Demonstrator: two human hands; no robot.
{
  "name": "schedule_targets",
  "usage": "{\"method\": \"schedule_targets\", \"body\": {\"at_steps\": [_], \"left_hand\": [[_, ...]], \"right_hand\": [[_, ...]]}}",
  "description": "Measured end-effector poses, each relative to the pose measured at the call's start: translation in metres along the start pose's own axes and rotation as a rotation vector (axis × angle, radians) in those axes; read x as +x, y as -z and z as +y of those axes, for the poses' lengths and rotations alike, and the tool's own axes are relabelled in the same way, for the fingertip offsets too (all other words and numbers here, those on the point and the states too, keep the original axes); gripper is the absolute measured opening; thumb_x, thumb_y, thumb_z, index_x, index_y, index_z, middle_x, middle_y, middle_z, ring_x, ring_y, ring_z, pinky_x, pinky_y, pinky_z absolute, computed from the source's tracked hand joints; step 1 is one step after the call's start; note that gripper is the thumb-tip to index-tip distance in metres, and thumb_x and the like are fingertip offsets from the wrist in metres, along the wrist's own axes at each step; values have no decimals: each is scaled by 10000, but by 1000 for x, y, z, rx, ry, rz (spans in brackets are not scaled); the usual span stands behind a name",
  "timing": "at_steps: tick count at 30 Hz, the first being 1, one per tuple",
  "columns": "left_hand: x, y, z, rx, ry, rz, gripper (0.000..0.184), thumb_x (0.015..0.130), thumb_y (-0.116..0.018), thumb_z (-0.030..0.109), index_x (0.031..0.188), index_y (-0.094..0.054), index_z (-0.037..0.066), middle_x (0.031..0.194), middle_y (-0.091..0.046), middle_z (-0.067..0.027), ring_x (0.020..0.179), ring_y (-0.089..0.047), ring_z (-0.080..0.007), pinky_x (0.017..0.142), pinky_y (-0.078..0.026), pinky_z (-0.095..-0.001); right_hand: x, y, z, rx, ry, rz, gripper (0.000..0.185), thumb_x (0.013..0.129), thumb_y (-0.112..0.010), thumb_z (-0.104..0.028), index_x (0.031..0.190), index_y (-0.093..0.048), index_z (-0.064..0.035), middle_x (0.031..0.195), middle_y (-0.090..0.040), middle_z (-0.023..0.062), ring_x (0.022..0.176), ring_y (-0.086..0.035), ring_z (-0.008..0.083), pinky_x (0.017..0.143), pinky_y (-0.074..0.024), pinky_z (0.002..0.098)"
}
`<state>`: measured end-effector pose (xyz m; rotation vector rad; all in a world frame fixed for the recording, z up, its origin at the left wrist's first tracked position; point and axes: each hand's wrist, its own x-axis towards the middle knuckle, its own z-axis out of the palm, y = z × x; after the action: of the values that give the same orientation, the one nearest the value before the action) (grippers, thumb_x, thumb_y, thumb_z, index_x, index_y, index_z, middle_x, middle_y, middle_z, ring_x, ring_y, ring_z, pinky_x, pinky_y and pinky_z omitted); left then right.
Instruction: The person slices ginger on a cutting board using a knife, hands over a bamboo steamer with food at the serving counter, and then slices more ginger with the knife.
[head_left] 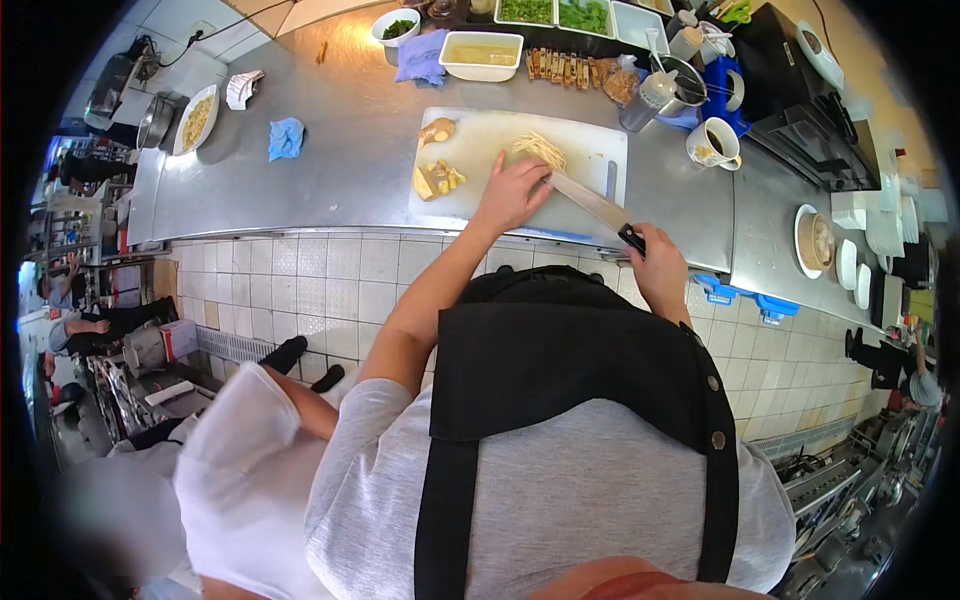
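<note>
My right hand (660, 270) is wrapped around the black handle of a knife (592, 200), whose blade slants up and left over the white cutting board (590, 145). On the board, my left hand (514, 194) presses down with bent fingers beside the blade's tip. Whatever lies under those fingertips is hidden. Just beyond them is a small heap of thin pale-yellow strips (540, 150), which look like shredded ginger. At the board's left side sit a piece of ginger root (437, 131) and several cut yellow ginger chunks (438, 181).
Behind the board stand a white tub of pale liquid (482, 55), a purple cloth (421, 57) and a mug (713, 145). A blue cloth (286, 139) and an oval dish (197, 120) lie left. Close on my left is another person in white (240, 470).
</note>
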<state>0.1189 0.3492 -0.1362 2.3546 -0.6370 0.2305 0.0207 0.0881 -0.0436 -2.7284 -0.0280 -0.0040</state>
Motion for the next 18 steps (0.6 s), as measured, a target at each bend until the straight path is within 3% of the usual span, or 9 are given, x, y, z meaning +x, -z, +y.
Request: {"method": "schedule_targets", "body": {"at_steps": [6, 9, 11, 15, 18], "left_hand": [[5, -2, -18, -87, -56, 11, 247, 903, -618, 270, 1076, -677, 104, 1139, -660, -57, 1120, -598, -241, 1068, -304, -573], [12, -7, -21, -1, -75, 47, 217, 908, -602, 275, 1012, -691, 106, 1011, -684, -68, 1019, -629, -243, 1001, -361, -539], [19, 7, -7, 63, -16, -78, 193, 904, -595, 271, 959, -682, 108, 914, -670, -71, 936, -635, -243, 980, -378, -512], [29, -2, 2, -28, -64, 121, 96, 828, -624, 171, 851, -632, 78, 809, -611, -101, 859, -613, -281, 892, -424, -463], [37, -16, 3, -199, -52, 311, 92, 736, -640, 51, 820, -603, 43, 814, -594, -141, 837, -596, -322, 813, -469, -416]], "right_hand": [[-12, 40, 27, 208, 27, -172, 272, 789, -741, -153, 993, -634, -10, 878, -701, 186, 814, -680, 362, 716, -525, 399], [-11, 43, 44, 273, 20, -288, 270, 777, -748, -129, 987, -649, 9, 844, -707, 179, 762, -695, 306, 686, -519, 373], [-6, 41, 36, 240, -8, -351, 266, 785, -750, -131, 979, -652, 23, 823, -708, 156, 716, -671, 244, 678, -513, 349], [8, 17, 35, 388, -12, -492, 176, 870, -677, -117, 972, -651, 24, 672, -644, 62, 557, -579, 119, 528, -459, 288], [15, 5, 40, 454, -128, -483, 172, 877, -677, -125, 964, -647, 20, 669, -649, 70, 554, -586, 126, 522, -455, 292]]}}
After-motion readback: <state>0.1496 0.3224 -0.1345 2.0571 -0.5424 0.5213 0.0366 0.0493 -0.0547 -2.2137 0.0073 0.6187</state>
